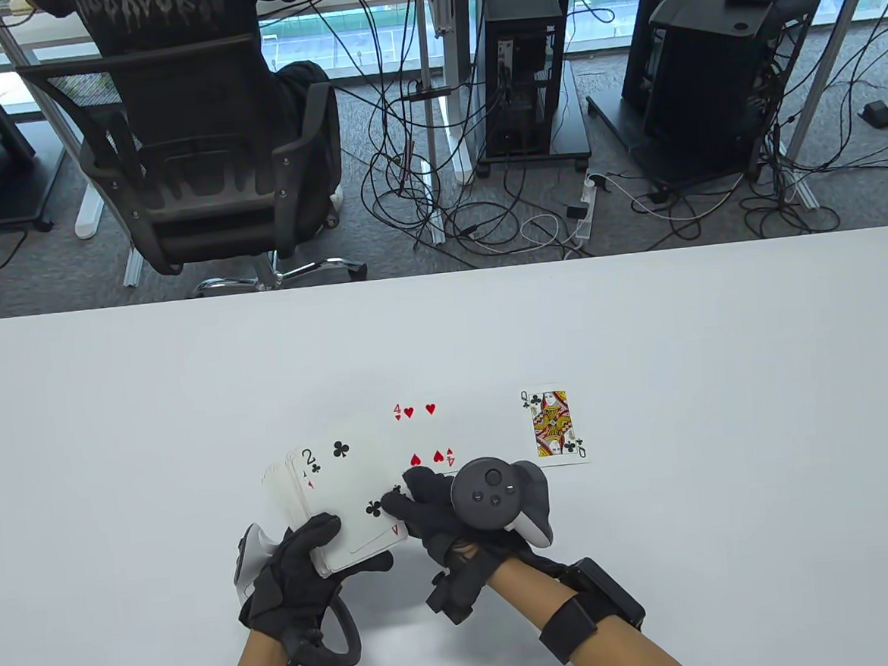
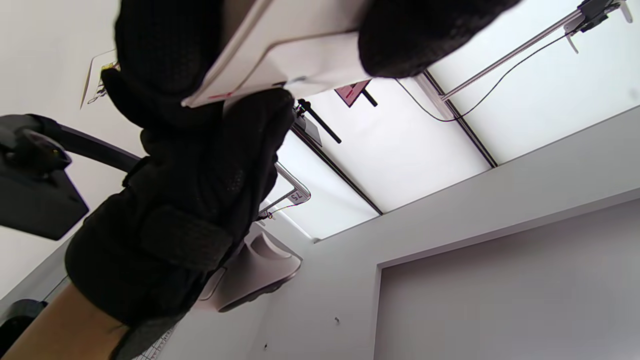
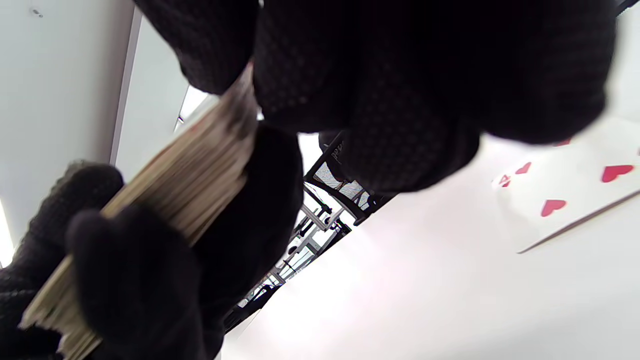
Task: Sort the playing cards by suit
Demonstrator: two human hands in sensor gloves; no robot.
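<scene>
My left hand (image 1: 308,563) grips a deck of cards (image 1: 304,502) face up just above the table, thumb across its near edge. The top card is a two of clubs (image 1: 352,480), slid toward the right. My right hand (image 1: 425,501) pinches that card's right corner with its fingertips. A four of hearts (image 1: 423,435) lies face up on the table just beyond my right hand. A queen of clubs (image 1: 556,424) lies face up further right. In the right wrist view the deck's edge (image 3: 165,200) shows between gloved fingers, with the four of hearts (image 3: 570,190) at right.
The white table (image 1: 720,374) stretches wide around the cards. Beyond its far edge stand an office chair (image 1: 196,160) with a seated person, computer towers and tangled cables on the floor.
</scene>
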